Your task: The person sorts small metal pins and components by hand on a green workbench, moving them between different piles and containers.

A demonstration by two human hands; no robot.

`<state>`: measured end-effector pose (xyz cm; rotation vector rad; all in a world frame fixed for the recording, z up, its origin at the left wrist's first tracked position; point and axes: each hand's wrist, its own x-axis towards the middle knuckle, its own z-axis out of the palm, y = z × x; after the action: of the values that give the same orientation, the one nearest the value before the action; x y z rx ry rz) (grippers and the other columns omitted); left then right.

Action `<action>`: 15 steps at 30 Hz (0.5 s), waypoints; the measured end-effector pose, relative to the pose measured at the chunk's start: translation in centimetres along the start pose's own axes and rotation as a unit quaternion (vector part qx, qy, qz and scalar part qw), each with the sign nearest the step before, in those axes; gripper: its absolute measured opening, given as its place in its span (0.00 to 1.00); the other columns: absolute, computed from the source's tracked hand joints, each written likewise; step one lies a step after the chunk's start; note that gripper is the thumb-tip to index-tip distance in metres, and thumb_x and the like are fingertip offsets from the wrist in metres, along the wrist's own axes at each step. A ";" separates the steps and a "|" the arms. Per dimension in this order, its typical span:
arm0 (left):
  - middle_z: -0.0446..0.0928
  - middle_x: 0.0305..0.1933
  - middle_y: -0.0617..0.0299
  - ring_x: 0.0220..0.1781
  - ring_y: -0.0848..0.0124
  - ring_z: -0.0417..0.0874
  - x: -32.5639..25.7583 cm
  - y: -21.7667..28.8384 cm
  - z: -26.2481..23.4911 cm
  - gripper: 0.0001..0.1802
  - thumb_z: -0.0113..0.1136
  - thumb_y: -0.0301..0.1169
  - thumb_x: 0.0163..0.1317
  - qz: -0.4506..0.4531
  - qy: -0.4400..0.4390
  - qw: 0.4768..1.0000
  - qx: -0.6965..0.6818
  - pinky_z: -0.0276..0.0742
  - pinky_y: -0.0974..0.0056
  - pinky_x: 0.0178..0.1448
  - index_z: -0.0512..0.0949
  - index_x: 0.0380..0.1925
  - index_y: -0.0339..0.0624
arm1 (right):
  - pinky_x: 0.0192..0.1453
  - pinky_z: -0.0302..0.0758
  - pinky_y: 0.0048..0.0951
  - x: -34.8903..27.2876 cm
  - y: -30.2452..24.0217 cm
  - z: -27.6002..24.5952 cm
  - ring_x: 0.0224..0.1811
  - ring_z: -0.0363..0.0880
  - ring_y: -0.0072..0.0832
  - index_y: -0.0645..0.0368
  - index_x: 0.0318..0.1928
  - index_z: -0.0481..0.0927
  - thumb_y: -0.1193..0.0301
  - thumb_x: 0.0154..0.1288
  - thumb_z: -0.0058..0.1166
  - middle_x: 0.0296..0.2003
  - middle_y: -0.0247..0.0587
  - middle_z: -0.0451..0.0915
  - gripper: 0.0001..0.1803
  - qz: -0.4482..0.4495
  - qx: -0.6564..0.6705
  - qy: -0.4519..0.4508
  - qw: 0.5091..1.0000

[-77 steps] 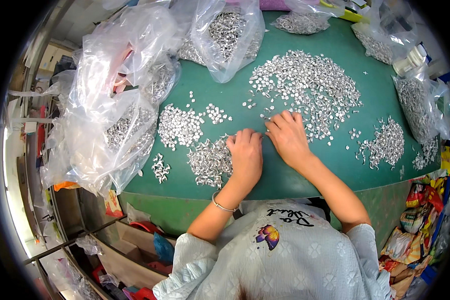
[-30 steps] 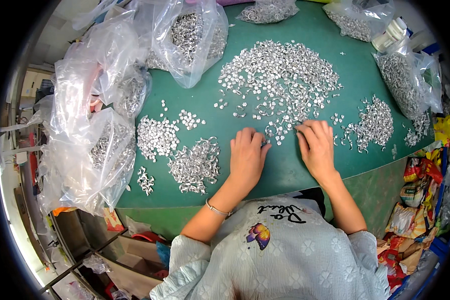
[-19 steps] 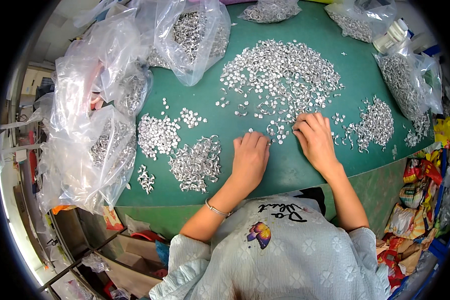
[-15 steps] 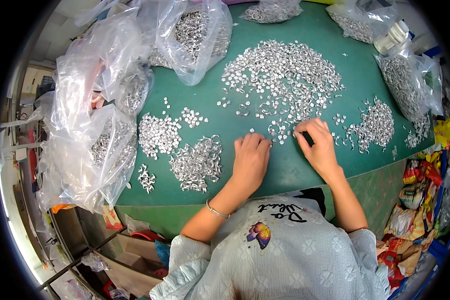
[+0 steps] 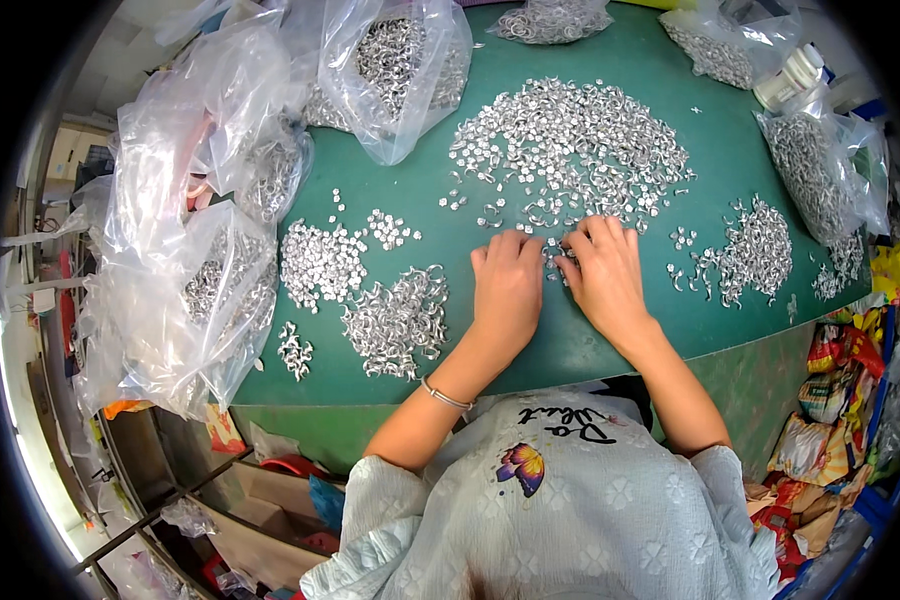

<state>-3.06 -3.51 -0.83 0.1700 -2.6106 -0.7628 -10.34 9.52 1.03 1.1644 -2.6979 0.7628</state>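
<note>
A large heap of small silvery metal pieces (image 5: pixel 590 130), some curved and some flower-like, spreads over the green tabletop. At its near edge my left hand (image 5: pixel 510 285) rests knuckles up, its fingers curled down and pressed together; their tips are hidden. Close beside it my right hand (image 5: pixel 610 280) bends over the loose pieces (image 5: pixel 553 262) lying between the hands, thumb and fingers drawn in. What either hand pinches is too small and too covered to make out. Left of my left hand lie a pile of curved hooks (image 5: pixel 398 322) and a pile of flower-like pieces (image 5: pixel 322 262).
A pile of curved pieces (image 5: pixel 755 250) lies at the right. Clear plastic bags (image 5: pixel 390 70) of metal pieces stand along the back and left, another bag (image 5: pixel 810 170) at the right. A white bottle (image 5: pixel 790 77) stands back right. Colourful packages (image 5: pixel 810 445) fill the lower right.
My right hand has moved left and slightly away from me, closer to my left hand. My left hand has slid farther forward toward the heap's near edge.
</note>
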 end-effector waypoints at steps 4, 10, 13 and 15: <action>0.76 0.41 0.59 0.46 0.61 0.76 -0.1 -0.3 -0.1 0.12 0.62 0.21 0.55 0.011 -0.051 0.999 0.011 0.65 0.58 0.48 0.79 0.41 0.40 | 0.45 0.63 0.37 0.1 0.0 0.1 0.43 0.71 0.37 0.59 0.34 0.80 0.77 0.50 0.65 0.37 0.39 0.74 0.09 0.001 -0.006 -0.008 1.000; 0.75 0.43 0.59 0.48 0.60 0.76 0.0 -0.9 -0.5 0.16 0.62 0.20 0.53 0.003 -0.093 0.995 -0.030 0.65 0.58 0.47 0.77 0.44 0.41 | 0.46 0.63 0.38 0.1 0.3 0.6 0.41 0.71 0.37 0.60 0.30 0.79 0.79 0.50 0.61 0.33 0.38 0.75 0.05 -0.018 0.026 0.024 0.999; 0.74 0.44 0.58 0.47 0.60 0.76 0.0 -0.5 -0.9 0.15 0.61 0.19 0.53 0.005 -0.101 0.994 -0.044 0.64 0.58 0.48 0.77 0.43 0.41 | 0.45 0.64 0.38 -0.2 0.2 -0.3 0.39 0.73 0.37 0.60 0.30 0.79 0.79 0.52 0.61 0.31 0.37 0.77 0.05 0.016 0.085 0.056 0.995; 0.75 0.44 0.57 0.47 0.60 0.76 0.0 -0.1 -1.5 0.15 0.60 0.18 0.53 0.010 -0.111 0.992 -0.053 0.64 0.58 0.48 0.77 0.42 0.41 | 0.45 0.65 0.37 -1.0 0.7 -0.8 0.38 0.74 0.37 0.59 0.30 0.78 0.79 0.53 0.62 0.30 0.37 0.78 0.05 0.042 0.109 0.051 0.992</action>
<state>-2.40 -4.30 0.28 0.0282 -2.7651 -0.9594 -10.21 11.00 1.14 1.0244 -2.6457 1.1207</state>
